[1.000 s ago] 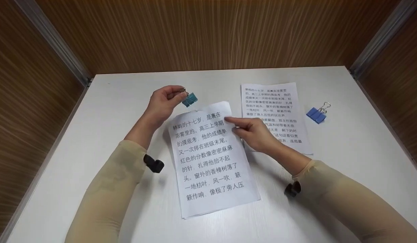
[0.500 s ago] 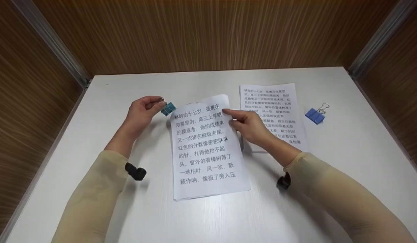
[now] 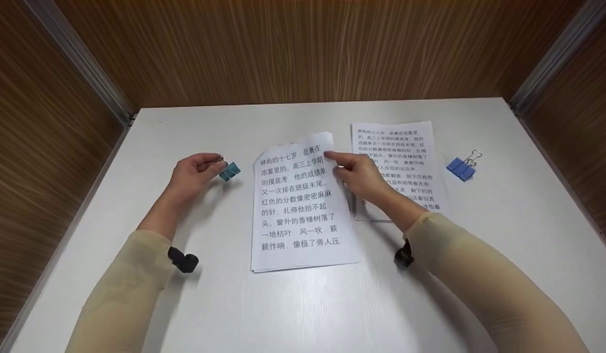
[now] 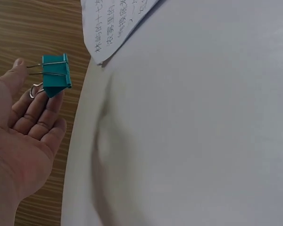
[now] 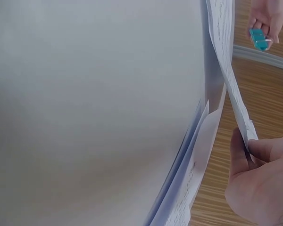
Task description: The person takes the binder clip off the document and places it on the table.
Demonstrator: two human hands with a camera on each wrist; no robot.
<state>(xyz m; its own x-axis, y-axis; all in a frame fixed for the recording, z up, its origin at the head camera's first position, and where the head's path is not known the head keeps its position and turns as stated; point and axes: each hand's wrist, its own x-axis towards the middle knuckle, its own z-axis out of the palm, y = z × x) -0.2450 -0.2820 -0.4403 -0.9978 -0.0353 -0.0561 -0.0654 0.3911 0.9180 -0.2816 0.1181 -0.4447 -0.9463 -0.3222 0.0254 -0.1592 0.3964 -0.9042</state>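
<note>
My left hand [image 3: 192, 174] pinches a teal binder clip [image 3: 230, 171] by its wire handles, to the left of a stack of printed paper sheets [image 3: 295, 206]. In the left wrist view the clip [image 4: 55, 73] is apart from the sheets, with nothing in its mouth. My right hand [image 3: 359, 174] holds that stack near its upper right edge, thumb on one face and fingers on the other, as the right wrist view shows. The upper end of the stack is raised and its upper left corner bends back.
A second stack of printed sheets [image 3: 391, 135] lies on the white table [image 3: 303, 314] behind my right hand. To its right lies a blue binder clip [image 3: 461, 169] with wire handles. Wood-grain panels [image 3: 313, 49] stand around the table's back and sides.
My left hand has carried the teal clip leftward and toward me, away from the stack's top edge. The held stack has shifted slightly away from me with my right hand.
</note>
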